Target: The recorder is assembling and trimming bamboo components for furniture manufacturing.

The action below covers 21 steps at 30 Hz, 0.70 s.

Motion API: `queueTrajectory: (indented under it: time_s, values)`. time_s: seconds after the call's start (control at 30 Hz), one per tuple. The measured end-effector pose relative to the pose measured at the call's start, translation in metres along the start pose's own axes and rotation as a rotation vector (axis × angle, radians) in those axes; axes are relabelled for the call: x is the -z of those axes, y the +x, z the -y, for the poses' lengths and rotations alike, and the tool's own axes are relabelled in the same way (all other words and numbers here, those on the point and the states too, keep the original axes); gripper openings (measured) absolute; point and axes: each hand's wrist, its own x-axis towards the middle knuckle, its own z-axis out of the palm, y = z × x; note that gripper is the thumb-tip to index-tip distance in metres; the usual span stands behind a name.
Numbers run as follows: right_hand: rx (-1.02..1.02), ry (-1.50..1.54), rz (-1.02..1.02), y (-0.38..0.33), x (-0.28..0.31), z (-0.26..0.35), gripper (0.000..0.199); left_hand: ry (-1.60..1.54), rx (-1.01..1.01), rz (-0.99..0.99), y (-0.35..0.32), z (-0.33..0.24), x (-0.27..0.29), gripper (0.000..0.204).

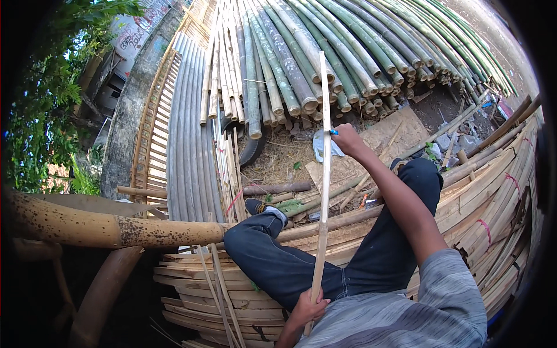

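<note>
A long, pale bamboo strip (323,191) stands out from my lap and runs away from me between my knees. Close to my waist, my left hand (308,307) is closed around its near end. My right arm reaches forward, and my right hand (348,140) is closed beside the strip's far part. From its fingers a small blue thing (333,132) pokes out against the strip; its kind is too small to tell. I sit with my knees apart on a stack of split bamboo slats (220,290).
Ahead lies a big pile of green bamboo poles (301,69), cut ends toward me. Corrugated sheets (188,133) and a bamboo rack (152,127) lean at left. A thick bamboo pole (116,229) juts in beside my left knee. A tyre (254,149) and plastic bag (320,145) lie on the ground.
</note>
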Motion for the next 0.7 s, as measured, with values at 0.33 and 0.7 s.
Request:
queueTrajectory:
  time_s: [0.33,0.7]
  values:
    - [0.346,0.263,0.534,-0.073,-0.022,0.15,0.024,-0.291,-0.061,0.024,0.031,-0.036,0.026,0.029]
    - [0.158,0.126,0.267,-0.052,-0.022,0.146,0.021,-0.217,-0.161,-0.082,0.046,-0.065,0.007,0.027]
